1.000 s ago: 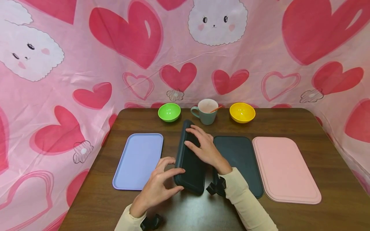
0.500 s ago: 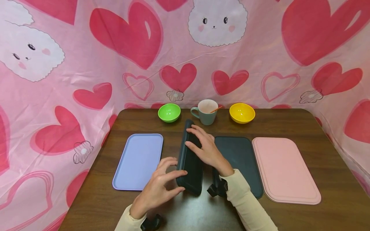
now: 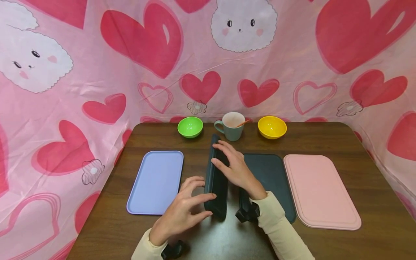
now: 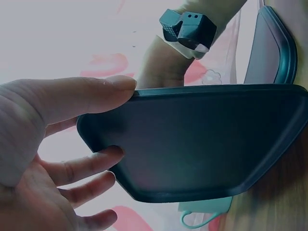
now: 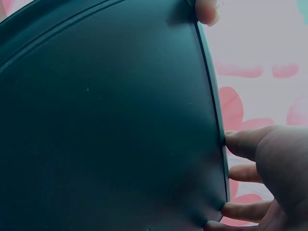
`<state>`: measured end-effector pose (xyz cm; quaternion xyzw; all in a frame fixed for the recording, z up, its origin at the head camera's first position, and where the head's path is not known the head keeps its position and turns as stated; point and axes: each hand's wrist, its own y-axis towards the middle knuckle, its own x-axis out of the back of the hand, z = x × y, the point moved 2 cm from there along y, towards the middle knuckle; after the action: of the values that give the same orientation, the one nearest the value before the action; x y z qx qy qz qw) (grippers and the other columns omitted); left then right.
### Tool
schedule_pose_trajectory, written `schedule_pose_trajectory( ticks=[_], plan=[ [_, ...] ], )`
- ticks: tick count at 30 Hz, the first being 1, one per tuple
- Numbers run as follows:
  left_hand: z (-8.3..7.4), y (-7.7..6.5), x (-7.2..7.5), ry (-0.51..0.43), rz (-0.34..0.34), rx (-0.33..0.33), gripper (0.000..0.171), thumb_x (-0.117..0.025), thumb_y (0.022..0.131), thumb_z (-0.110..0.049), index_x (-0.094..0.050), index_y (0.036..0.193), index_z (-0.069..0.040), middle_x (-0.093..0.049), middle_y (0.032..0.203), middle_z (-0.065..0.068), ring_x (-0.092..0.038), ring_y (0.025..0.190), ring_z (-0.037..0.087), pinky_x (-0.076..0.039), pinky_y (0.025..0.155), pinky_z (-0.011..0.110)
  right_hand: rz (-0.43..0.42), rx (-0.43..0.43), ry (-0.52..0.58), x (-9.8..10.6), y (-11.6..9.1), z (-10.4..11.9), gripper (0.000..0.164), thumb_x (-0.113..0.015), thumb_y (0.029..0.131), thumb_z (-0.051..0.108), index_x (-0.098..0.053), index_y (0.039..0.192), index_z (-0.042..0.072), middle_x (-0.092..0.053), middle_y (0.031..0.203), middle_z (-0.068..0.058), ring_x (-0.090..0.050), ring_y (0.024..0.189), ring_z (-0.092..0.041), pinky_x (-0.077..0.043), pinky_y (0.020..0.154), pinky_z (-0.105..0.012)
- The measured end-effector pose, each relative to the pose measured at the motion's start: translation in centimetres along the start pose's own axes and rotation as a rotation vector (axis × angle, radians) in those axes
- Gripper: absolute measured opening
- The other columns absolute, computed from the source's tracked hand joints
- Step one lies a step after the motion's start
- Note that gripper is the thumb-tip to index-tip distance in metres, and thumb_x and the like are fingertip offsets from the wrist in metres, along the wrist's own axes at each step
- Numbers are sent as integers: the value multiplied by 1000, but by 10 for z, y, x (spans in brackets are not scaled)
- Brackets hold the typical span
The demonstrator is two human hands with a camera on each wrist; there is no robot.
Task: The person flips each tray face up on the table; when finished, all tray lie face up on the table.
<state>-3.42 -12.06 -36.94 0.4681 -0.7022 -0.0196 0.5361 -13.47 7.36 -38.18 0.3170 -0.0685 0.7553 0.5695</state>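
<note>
A dark green tray (image 3: 220,198) stands on its side in the middle of the table, tilted nearly upright. My left hand (image 3: 183,209) holds its near upper corner; in the left wrist view the thumb lies on the edge and a fingertip touches the face of the same tray (image 4: 202,144). Farther along the raised edge, my right hand (image 3: 238,171) grips the rim with thumb and fingers. Only the fingertips meet the tray (image 5: 115,115) in the right wrist view. Whether its lower edge touches the table is hard to tell.
A second dark green tray (image 3: 268,177) lies flat to the right, partly under the right forearm, beside a pink tray (image 3: 321,191). At left lies a lavender tray (image 3: 156,182). Along the back stand a green bowl (image 3: 190,127), a mug (image 3: 232,131) with an orange stick, and a yellow bowl (image 3: 272,127).
The raised tray has turned more upright, its top edge shifting slightly right. Both hands have moved a little to the right with it.
</note>
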Motion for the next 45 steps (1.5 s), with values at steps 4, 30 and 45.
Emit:
schedule_pose_trajectory(
  ticks=[4,30,45],
  plan=[
    [-2,2,-1,16,0,-41,49,-93,66,-17,-74,112,-20,-62,121,8,-50,123,29,-50,93,51,-2,6,-9,3,-2,0,51,-62,98,31,-52,144,13,-41,158,-14,-44,143,-37,-24,112,-69],
    [-9,15,-15,20,21,-166,43,-88,75,-22,-73,115,-20,-62,116,5,-51,122,26,-46,100,48,31,-18,34,21,-17,-2,50,-62,98,30,-50,146,19,-40,158,-13,-57,130,-35,-46,102,-63],
    [-12,20,-20,52,69,-194,37,-86,78,-23,-73,113,-20,-63,118,6,-51,123,26,-48,101,47,44,-12,-25,30,-26,-1,47,-61,99,33,-53,144,22,-41,157,-14,-63,119,-28,-47,100,-62]
  ],
)
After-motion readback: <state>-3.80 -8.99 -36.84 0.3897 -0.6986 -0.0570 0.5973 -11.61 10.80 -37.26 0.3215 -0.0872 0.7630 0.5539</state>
